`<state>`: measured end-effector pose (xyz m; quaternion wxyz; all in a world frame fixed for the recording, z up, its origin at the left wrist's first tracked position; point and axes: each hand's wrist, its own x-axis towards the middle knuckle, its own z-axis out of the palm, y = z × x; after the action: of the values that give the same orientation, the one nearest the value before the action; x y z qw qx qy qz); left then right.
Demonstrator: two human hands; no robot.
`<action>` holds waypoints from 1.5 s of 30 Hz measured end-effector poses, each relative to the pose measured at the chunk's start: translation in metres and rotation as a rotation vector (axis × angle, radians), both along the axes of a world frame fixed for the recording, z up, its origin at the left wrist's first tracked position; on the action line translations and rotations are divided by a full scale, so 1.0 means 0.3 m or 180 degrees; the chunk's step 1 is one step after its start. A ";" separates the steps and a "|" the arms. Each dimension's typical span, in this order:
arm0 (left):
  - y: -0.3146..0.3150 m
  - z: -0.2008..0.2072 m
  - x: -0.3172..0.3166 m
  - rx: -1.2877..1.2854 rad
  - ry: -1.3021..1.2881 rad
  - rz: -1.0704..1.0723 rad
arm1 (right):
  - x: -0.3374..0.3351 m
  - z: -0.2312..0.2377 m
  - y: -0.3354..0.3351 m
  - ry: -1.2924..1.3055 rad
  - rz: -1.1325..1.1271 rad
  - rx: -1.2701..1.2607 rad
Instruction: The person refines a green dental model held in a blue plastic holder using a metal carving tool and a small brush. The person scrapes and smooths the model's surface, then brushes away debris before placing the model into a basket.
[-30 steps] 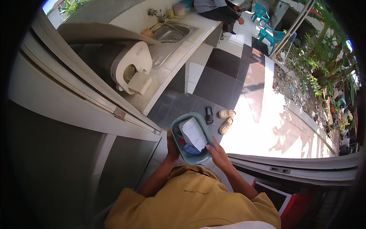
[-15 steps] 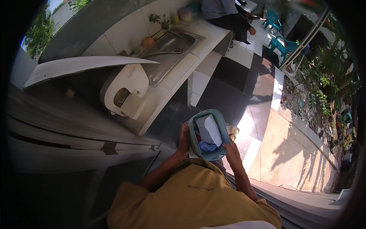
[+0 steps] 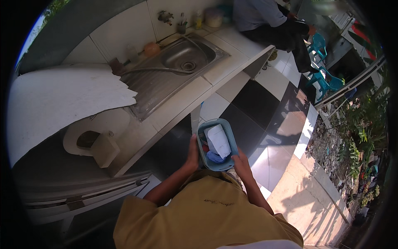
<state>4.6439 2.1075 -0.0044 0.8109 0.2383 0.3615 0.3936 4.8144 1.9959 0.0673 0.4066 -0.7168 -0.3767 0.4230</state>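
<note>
A blue-grey plastic basket (image 3: pixel 223 167) hangs in front of my body, carried between both hands. My left hand (image 3: pixel 193 152) is closed on its left side, and my right hand (image 3: pixel 242 163) grips its lower right rim. Inside lie a white box-like or folded paper item (image 3: pixel 218 139) and a crumpled blue thing (image 3: pixel 214 157), perhaps plastic or cloth. Something reddish shows at the inner left edge, too small to name. Fingertips of both hands are partly hidden by the basket walls.
Ahead left, a tiled counter (image 3: pixel 192 95) holds a steel sink (image 3: pixel 151 89). A jagged white board (image 3: pixel 62 97) juts over a white object with an opening (image 3: pixel 112 120). A person (image 3: pixel 265 20) sits on the counter's far end. Teal chairs (image 3: pixel 327 82) and plants (image 3: pixel 360 141) stand right.
My view has shifted forward along the counter; the sink and seated person appear nearer. The basket stays in both hands, slightly further left in view.
</note>
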 end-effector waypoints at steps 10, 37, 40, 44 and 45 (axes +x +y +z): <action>0.455 0.001 0.430 -0.0330 0.0644 0.0123 | 0.515 -0.066 0.556 -0.0045 0.0487 0.0071; 1.777 -0.187 1.392 -0.0069 0.0623 0.0591 | 1.403 -0.121 1.982 0.0051 0.0334 -0.0281; 1.877 -0.166 1.507 -0.0065 0.0737 0.0786 | 1.538 -0.106 2.139 -0.0252 0.0802 -0.0415; 1.930 -0.130 1.606 -0.0116 0.0533 0.1257 | 1.637 -0.057 2.297 -0.1312 0.1491 -0.0018; 1.934 -0.104 1.622 -0.0153 0.0555 0.1339 | 1.655 -0.061 2.323 -0.1576 0.1611 0.0151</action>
<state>5.1304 2.6877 -0.0357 0.6821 0.1714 0.4813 0.5232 5.3109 2.6929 0.0489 0.2018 -0.6720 -0.6392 0.3149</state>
